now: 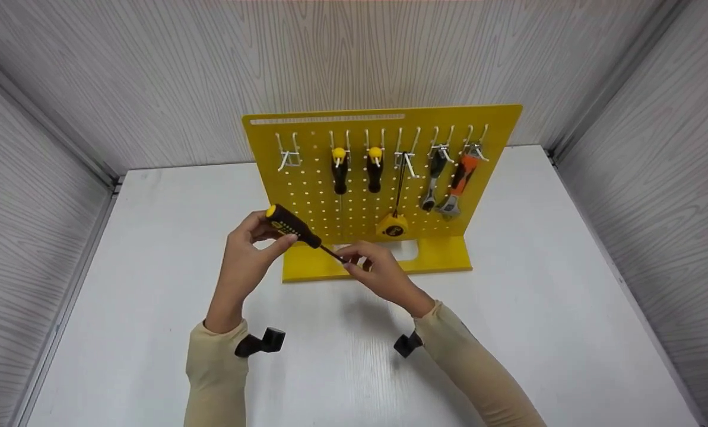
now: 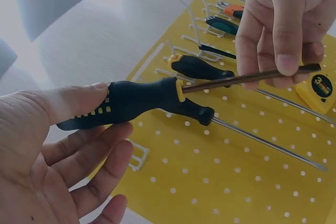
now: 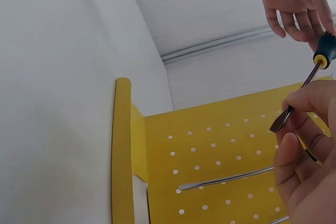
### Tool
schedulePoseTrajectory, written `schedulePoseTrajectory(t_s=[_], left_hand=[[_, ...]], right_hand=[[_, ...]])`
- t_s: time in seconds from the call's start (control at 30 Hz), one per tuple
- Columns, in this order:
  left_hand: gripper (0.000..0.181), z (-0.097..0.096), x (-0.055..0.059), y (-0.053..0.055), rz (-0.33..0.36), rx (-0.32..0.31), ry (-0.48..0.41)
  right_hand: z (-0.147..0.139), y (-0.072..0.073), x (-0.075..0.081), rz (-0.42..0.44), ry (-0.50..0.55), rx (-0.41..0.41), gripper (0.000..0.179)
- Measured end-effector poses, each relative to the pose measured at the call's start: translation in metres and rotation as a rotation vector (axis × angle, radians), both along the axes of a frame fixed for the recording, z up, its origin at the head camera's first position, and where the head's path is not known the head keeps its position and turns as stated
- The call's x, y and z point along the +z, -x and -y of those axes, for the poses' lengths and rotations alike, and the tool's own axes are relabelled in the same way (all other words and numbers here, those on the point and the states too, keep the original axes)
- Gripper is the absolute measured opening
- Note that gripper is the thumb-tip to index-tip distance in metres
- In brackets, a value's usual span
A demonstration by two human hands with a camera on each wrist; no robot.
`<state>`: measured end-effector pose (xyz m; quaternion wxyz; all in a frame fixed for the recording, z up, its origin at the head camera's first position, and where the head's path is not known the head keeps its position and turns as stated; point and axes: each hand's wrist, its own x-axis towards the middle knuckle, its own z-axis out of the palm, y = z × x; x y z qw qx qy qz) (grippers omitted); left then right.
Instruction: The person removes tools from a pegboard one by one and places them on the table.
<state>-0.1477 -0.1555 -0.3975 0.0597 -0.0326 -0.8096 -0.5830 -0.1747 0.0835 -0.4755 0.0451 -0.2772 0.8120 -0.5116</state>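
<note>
A flat-blade screwdriver (image 1: 294, 226) with a black and yellow handle is held between both hands in front of the pegboard. My left hand (image 1: 244, 258) pinches its handle between thumb and fingers. Near the tip, my right hand (image 1: 383, 274) pinches the shaft with thumb and fingers. In the left wrist view the shaft (image 2: 220, 81) looks brownish, and in the right wrist view the flat tip (image 3: 278, 123) sticks out past the right thumb. Behind the hands stands the yellow pegboard (image 1: 306, 207), with two similar screwdrivers (image 1: 340, 178) hanging on its hooks.
A yellow tape measure (image 1: 393, 226) hangs by a black strap. To its right hang a dark-handled tool (image 1: 434, 178) and an orange-handled adjustable wrench (image 1: 462, 175). A white double hook (image 1: 289, 159) juts out at the board's left. The white table (image 1: 152, 296) lies beneath, with panel walls around.
</note>
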Motion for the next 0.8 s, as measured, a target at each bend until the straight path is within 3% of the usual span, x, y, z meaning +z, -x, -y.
schedulePoseTrajectory(t_s=[0.2,0.5,0.8], left_hand=[[0.045,0.006,-0.021,-0.005,0.028,-0.027,-0.027],[0.041,0.016,-0.055,-0.009,0.13,-0.012,0.096],[0.042,0.023,-0.091,-0.013,0.221,-0.028,0.121]], right_hand=[[-0.013,0.001,-0.007,-0.015,-0.03,0.033,0.024],[-0.03,0.001,-0.02,0.057,-0.095,0.059,0.021],[-0.038,0.002,-0.039,0.126,-0.18,0.072,0.018]])
